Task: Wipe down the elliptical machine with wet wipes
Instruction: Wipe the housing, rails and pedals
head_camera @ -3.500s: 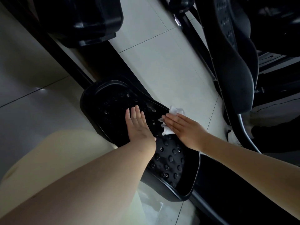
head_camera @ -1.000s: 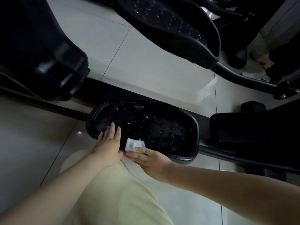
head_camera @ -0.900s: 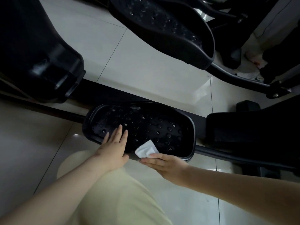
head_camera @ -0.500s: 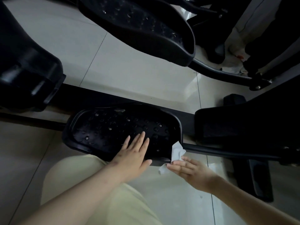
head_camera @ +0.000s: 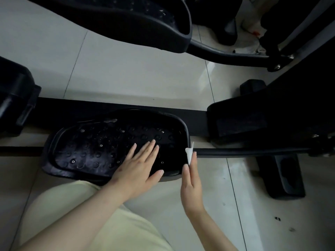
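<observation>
- Fingers (head_camera: 145,151) of the left hand (head_camera: 137,171) lie straight, slightly apart, on the near pedal (head_camera: 90,147).
- One wet wipe (head_camera: 189,154) sits at its right rim, pressed by the right hand (head_camera: 191,185), fingers straight and together.
- Two pedals show, counting the far pedal (head_camera: 145,29).

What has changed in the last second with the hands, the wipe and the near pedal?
The right hand slid the wipe along the near rim of the pedal to its right end, fingers straight against it. The left hand slid right across the pedal. Unchanged: left hand flat on the pedal, right hand keeping the wipe.
</observation>
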